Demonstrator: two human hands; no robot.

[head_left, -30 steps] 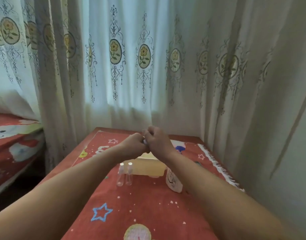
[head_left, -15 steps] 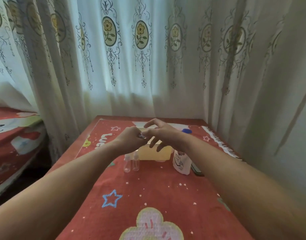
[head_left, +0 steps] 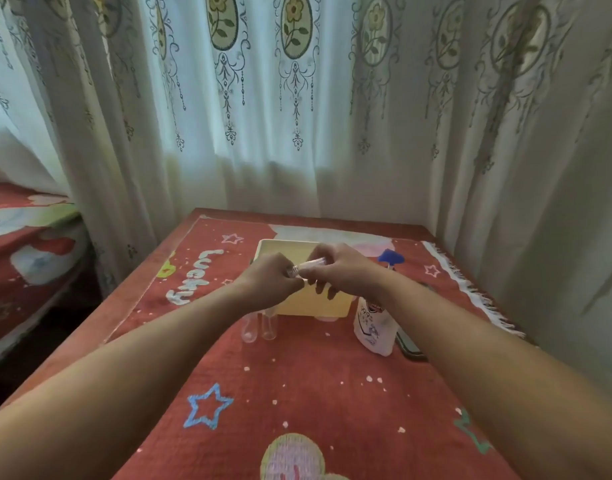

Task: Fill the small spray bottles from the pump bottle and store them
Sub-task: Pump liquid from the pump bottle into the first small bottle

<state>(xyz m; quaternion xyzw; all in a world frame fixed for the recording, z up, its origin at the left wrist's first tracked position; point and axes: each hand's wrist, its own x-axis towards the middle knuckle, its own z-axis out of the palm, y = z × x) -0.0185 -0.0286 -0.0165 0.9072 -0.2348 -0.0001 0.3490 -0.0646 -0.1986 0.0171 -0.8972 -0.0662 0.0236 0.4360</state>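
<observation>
My left hand and my right hand meet above a cream box, and both grip one small clear spray bottle lying sideways between them. The left fingers pinch its cap end, the right hand holds its body. Two more small clear bottles stand upright on the red cloth just in front of the box's left corner. The white pump bottle with a blue pump head stands right of the box, partly behind my right forearm.
A dark flat object lies just right of the pump bottle. Patterned curtains hang close behind and to the right of the table. A bed with a red cover is at the left, across a dark gap.
The view has tilted down, so the table fills more of the frame. My right hand went from a fist to spread fingers to a grip on the small bottle, which now shows between both hands.
</observation>
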